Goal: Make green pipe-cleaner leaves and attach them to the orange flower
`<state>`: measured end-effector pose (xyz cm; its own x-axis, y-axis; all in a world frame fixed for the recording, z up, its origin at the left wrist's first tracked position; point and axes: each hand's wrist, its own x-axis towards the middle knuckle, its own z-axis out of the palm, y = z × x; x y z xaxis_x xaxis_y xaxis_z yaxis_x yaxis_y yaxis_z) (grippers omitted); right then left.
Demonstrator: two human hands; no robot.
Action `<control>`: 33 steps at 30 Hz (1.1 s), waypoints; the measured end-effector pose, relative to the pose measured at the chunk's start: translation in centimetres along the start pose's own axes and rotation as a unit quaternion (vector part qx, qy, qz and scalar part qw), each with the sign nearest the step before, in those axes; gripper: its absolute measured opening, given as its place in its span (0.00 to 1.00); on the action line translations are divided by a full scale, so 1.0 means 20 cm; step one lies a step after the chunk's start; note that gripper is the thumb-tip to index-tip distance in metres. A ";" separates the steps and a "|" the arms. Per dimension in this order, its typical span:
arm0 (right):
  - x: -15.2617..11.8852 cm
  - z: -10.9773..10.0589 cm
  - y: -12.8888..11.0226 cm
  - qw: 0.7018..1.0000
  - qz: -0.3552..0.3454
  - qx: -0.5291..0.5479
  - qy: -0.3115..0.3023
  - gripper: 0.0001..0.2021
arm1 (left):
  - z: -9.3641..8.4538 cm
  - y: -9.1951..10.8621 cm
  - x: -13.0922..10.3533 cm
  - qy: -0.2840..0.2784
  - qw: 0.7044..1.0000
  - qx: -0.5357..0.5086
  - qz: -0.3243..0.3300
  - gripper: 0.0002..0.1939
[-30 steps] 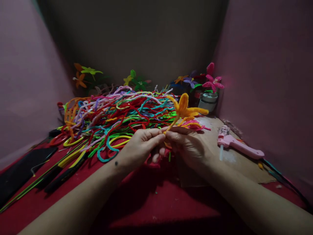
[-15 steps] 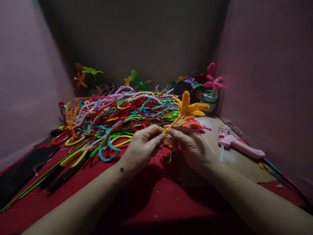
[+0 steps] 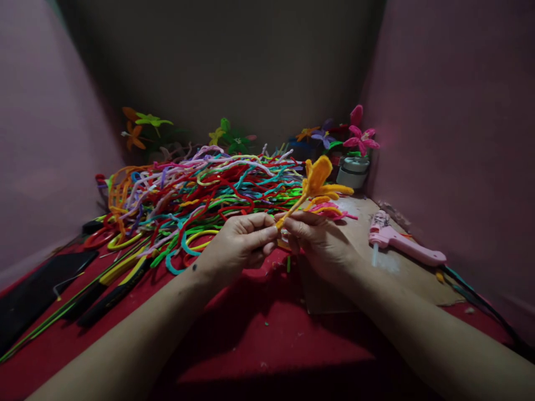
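An orange pipe-cleaner flower (image 3: 318, 177) with fuzzy petals leans up to the right from between my hands. My left hand (image 3: 246, 239) pinches the lower end of its stem between thumb and fingers. Close beside it, my right hand (image 3: 315, 239) is closed on the same stem a little higher. Both fingertips nearly meet there, and they hide the stem's lowest part. Behind the flower, loose orange and pink pipe-cleaner pieces (image 3: 328, 210) lie on a sheet of cardboard (image 3: 359, 214).
A big heap of coloured pipe cleaners (image 3: 209, 189) fills the back. Yellow-black pliers (image 3: 117, 292) and a dark flat object (image 3: 45, 284) lie left on the red cloth (image 3: 267, 345). A pink glue gun (image 3: 405, 245) rests right. Finished flowers (image 3: 361, 139) stand behind, near a grey-white container (image 3: 353, 171).
The flower has turned in my fingers, so its petals now face another way. My left hand's grip on the stem's end has shifted slightly. The whole view has moved a little.
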<state>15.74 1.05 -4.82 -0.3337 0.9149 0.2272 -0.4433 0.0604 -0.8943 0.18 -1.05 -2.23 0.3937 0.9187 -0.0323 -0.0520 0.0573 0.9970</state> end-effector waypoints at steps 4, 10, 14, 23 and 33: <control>-0.01 0.01 -0.01 0.999 -0.022 -0.045 0.018 0.06 | 0.02 0.01 -0.01 0.001 0.999 0.034 0.001 0.09; -0.03 0.02 -0.01 0.993 -0.051 -0.097 0.054 0.10 | 0.08 -0.01 -0.02 0.120 0.926 0.327 0.143 0.08; -0.04 0.03 0.00 0.992 -0.035 -0.093 0.072 0.11 | 0.07 -0.07 -0.02 0.179 0.750 0.564 0.296 0.07; -0.04 0.04 0.00 0.990 -0.040 -0.120 0.057 0.10 | 0.02 -0.11 -0.01 0.166 0.718 0.586 0.337 0.06; -0.06 0.04 -0.03 0.993 -0.033 -0.110 0.028 0.11 | 0.10 -0.02 -0.04 0.189 0.857 0.426 0.220 0.08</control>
<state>15.70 -0.35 -4.15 -0.2599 0.9264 0.2723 -0.2676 0.2019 -0.9421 1.69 -2.49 -2.51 0.1738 0.8487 0.4994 0.6334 -0.4847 0.6032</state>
